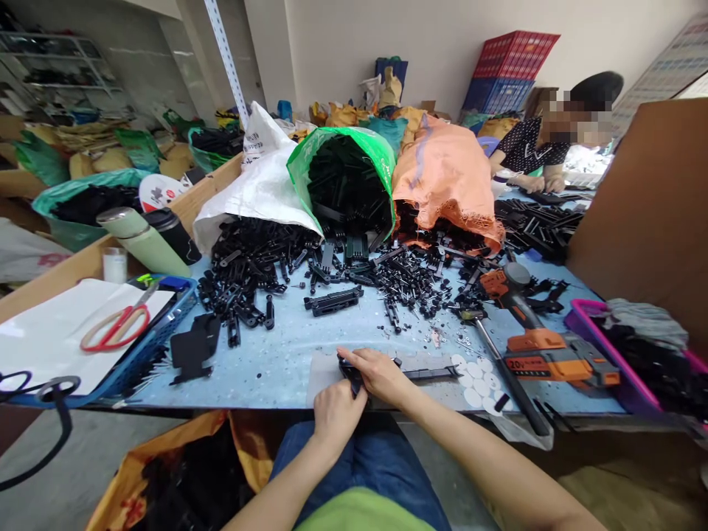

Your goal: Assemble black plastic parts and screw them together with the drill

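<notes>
At the front edge of the table, my left hand is closed around the lower end of a black plastic part. My right hand lies over the same part from the right, fingers bent across its top. Much of the part is hidden under both hands. To the right of my right hand, a long thin black piece rests on a clear sheet; whether it joins the held part I cannot tell. A black assembled bracket lies on the table beyond my hands.
White, green and orange sacks spill black parts and screws across the back. On the right are a hammer, cordless drill and pink basket. Scissors and a flask stand left. Another person works back right.
</notes>
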A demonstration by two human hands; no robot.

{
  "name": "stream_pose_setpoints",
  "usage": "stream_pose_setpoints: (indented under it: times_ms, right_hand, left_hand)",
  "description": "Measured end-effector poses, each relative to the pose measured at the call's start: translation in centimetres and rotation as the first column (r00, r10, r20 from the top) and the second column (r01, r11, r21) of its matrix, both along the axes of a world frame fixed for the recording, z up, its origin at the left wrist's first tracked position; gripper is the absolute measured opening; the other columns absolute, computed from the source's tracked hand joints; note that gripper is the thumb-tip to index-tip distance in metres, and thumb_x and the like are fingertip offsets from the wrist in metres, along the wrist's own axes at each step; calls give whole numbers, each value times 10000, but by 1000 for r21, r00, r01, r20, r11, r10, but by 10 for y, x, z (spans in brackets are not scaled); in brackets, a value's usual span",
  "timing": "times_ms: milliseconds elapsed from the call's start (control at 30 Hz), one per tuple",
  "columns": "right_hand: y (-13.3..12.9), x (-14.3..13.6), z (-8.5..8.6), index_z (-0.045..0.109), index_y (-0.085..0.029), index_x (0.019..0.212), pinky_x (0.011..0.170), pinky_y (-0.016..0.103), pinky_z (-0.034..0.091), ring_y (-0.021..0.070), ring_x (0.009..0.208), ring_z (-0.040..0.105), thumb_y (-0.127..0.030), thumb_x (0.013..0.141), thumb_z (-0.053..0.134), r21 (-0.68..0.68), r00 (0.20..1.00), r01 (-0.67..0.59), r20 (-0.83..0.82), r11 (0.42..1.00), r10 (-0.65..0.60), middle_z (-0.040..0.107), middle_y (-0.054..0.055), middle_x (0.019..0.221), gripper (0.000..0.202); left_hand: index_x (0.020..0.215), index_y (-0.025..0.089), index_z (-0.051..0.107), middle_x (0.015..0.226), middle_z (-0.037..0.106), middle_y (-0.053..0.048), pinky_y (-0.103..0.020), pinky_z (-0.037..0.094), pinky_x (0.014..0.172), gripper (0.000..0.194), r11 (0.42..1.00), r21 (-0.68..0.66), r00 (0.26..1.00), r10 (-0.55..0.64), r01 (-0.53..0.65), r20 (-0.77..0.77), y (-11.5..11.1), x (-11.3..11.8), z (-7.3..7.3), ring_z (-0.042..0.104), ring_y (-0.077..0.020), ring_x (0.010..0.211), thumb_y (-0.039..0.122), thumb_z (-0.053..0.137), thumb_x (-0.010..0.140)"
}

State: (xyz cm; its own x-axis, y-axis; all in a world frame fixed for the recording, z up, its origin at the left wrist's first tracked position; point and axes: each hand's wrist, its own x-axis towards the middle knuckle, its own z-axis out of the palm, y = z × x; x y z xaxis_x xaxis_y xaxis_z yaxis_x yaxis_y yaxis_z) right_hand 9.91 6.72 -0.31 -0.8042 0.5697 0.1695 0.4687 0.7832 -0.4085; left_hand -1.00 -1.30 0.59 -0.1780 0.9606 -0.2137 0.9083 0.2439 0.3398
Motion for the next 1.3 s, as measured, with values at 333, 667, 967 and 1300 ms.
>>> stream_pose_setpoints:
  times_ms: [333, 667, 967, 1300]
  right_hand:
    - [-6, 6, -12, 260, -214, 1402, 859, 333, 433, 195, 964, 483, -22, 799, 414, 30, 999, 27, 18, 999, -28, 525, 92, 1073, 651]
    - [-21, 33, 7, 270, -212, 1398, 962, 390, 385, 224, 1165, 420, -97, 846, 405, 166, 997, 81, -29, 983, -77, 424, 118, 1317, 579]
    - [-16, 121, -27, 335, -181, 1357, 766, 335, 477, 206, 919, 568, -333, 894, 461, 275, 991, 127, 2, 953, -132, 597, 117, 1063, 503]
    - [-8, 130, -5, 608, -150, 706, 569, 279, 361, 178, 631, 534, -599, 847, 381, 432, 937, 191, 187, 881, -295, 573, 74, 652, 522]
  left_hand:
    - [735, 172, 635, 734, 689, -76, -266, 381, 616, 326, 994, 106, 999, 0, 4, -38, -6, -9, -9, 651, -212, 733, 381, 425, 871]
    - [912, 144, 632, 868, 658, -117, -335, 437, 703, 363, 933, 192, 952, -292, 305, -92, 5, -23, 8, 614, -251, 836, 444, 434, 862]
    - [1181, 142, 473, 990, 597, -102, -367, 416, 817, 560, 669, 356, 737, -669, 653, -95, 52, 11, -11, 523, -248, 955, 514, 560, 772]
    - [1129, 84, 524, 979, 614, -150, -343, 433, 720, 518, 581, 278, 644, -701, 765, -305, 46, -21, 3, 554, -254, 906, 507, 362, 877]
